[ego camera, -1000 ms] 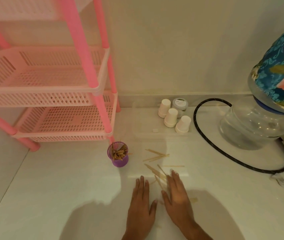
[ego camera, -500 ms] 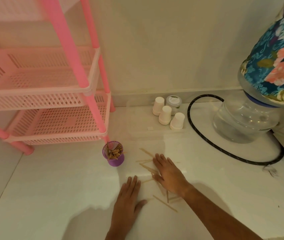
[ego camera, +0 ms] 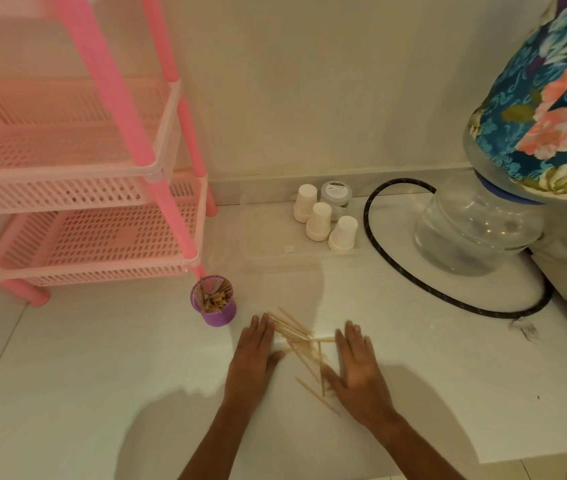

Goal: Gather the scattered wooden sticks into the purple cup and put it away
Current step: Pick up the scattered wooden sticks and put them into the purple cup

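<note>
A small purple cup [ego camera: 218, 315] stands upright on the white floor by the pink rack's front leg, with several wooden sticks inside. More loose wooden sticks [ego camera: 301, 342] lie in a rough pile on the floor to its right. My left hand [ego camera: 252, 356] lies flat with fingers apart on the left of the pile. My right hand [ego camera: 356, 372] lies flat on the right of the pile, its thumb side touching some sticks. Neither hand grips anything.
A pink plastic rack [ego camera: 95, 188] with perforated shelves stands at the left. Three upturned white paper cups [ego camera: 320, 220] and a small jar [ego camera: 335, 194] sit by the wall. A black hose [ego camera: 372, 233] loops around a water bottle [ego camera: 472, 230] with a floral cover at the right.
My right hand pulled back from the far sticks and swept them inward; my left hand moved forward. The sticks now lie bunched between both hands.
</note>
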Demonstrator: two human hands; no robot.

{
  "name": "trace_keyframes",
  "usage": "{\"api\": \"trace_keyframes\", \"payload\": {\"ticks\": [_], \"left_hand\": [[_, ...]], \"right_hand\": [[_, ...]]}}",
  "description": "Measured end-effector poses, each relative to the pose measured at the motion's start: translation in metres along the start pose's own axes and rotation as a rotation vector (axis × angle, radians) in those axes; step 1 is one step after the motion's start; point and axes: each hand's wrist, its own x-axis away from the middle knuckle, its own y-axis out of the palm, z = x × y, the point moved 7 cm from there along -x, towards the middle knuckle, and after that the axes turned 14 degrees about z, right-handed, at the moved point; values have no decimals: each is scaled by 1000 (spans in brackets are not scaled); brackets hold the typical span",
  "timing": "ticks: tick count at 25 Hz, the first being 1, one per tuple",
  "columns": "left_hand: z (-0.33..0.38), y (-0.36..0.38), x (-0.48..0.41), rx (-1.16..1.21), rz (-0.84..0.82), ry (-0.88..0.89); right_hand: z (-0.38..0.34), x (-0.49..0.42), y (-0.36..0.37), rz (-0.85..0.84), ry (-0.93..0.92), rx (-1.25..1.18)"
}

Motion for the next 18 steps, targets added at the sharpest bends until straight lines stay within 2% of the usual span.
{"api": "trace_keyframes", "payload": {"ticks": [3, 5, 7, 9, 11, 15, 18], "left_hand": [[15, 10, -20, 96, -103, -12], [19, 8, -31, 160, -134, 48], [15, 1, -43, 158, -166, 141], [10, 0, -54, 78, -280, 217], [9, 2, -64, -25, -360, 258], [28, -6, -71, -143, -234, 351], [37, -4, -62, -179, -195, 369]], "right_hand": [[-20, -1, 5, -61, -21, -158], [-20, 1, -1, -62, -50, -211], [-12, 11, -8, -99, -82, -171], [5, 22, -8, -195, -47, -58], [14, 28, -9, -211, -32, -5], [6, 2, -12, -29, -60, -14], [16, -15, -17, -47, 50, 22]]}}
